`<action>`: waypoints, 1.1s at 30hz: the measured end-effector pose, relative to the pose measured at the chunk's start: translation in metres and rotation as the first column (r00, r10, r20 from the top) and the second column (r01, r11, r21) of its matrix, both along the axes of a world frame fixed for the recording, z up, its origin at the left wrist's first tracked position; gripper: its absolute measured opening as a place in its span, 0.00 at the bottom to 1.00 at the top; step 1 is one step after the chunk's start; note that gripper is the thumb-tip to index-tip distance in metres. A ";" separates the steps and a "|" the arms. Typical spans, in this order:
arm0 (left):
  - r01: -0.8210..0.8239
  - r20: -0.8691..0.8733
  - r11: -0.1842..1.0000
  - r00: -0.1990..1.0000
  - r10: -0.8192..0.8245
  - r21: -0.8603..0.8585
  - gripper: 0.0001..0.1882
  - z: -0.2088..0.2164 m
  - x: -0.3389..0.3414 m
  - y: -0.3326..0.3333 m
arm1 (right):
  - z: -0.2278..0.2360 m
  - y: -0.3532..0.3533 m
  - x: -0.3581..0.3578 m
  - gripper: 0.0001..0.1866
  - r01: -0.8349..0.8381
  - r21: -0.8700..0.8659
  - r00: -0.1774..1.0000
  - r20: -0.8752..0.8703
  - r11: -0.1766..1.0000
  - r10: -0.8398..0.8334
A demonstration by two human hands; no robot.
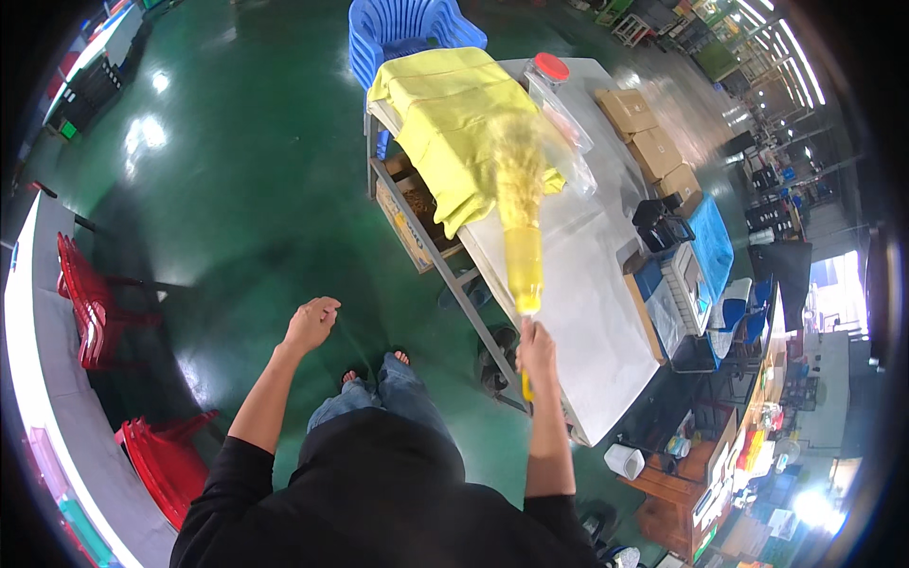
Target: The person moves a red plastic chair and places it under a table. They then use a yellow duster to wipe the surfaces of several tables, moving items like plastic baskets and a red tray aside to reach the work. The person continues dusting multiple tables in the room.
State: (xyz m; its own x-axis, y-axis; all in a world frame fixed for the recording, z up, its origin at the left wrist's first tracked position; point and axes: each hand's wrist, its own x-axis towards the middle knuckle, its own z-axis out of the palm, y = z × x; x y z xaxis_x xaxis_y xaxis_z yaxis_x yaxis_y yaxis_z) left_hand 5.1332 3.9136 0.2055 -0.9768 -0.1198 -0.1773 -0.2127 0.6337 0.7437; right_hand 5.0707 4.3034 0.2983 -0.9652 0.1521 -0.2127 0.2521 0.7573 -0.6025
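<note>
Yellow duster [523, 260], long, fluffy at the far end, smooth and shiny nearer the handle. Right hand [537, 355] is closed around its handle; a bit of yellow handle sticks out below the fist. Duster points away from the person, over the grey-white table [587, 312], its fluffy head in front of a yellow cloth [445, 118] draped over the table's far end (head is blurred, can't tell if it touches the cloth).

Left hand [311, 327] hangs over the green floor [237, 218], left of the table, fingers loosely bent, nothing visible in it, touching nothing.

Cloth spills over the table's near-left edge. Just beside it: jar with red lid [551, 68] and clear plastic packaging [568, 133]. Cardboard boxes [649, 142] line the table's far right side, blue plastic sheet [712, 248] nearer. Under the table, metal legs and a wooden box [407, 222] with brownish contents, too dark to tell.

Blue plastic chairs [417, 33], stacked, behind the cloth end. Red chairs [99, 308] on the left, by a white-topped table [71, 379]; more red seats [166, 464] below those. White bin [624, 461] off the table's near right corner. Black top, jeans, open footwear on the person.
</note>
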 end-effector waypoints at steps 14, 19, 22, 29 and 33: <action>-0.321 0.350 0.917 0.852 0.388 -0.236 0.12 -0.070 0.154 -0.044 | 0.044 0.002 -0.075 0.23 -0.042 -0.323 0.875 0.445 0.946 0.191; -0.289 0.420 0.947 0.849 0.321 -0.140 0.12 -0.086 0.160 -0.039 | 0.048 -0.005 -0.069 0.22 -0.032 -0.373 0.939 0.307 0.927 0.156; -0.306 0.327 0.950 0.892 0.311 -0.069 0.12 -0.091 0.141 -0.037 | 0.040 -0.022 -0.068 0.21 0.143 -0.472 0.916 0.395 0.870 0.064; -0.109 0.405 0.872 0.853 0.329 -0.478 0.17 -0.079 0.065 -0.030 | -0.034 -0.001 0.049 0.18 -0.253 -0.057 0.925 -0.307 0.966 0.224; -0.251 0.331 0.786 0.803 0.495 -0.564 0.17 -0.076 0.017 -0.030 | -0.102 0.028 0.164 0.17 0.522 -0.312 0.833 -0.013 0.794 -0.553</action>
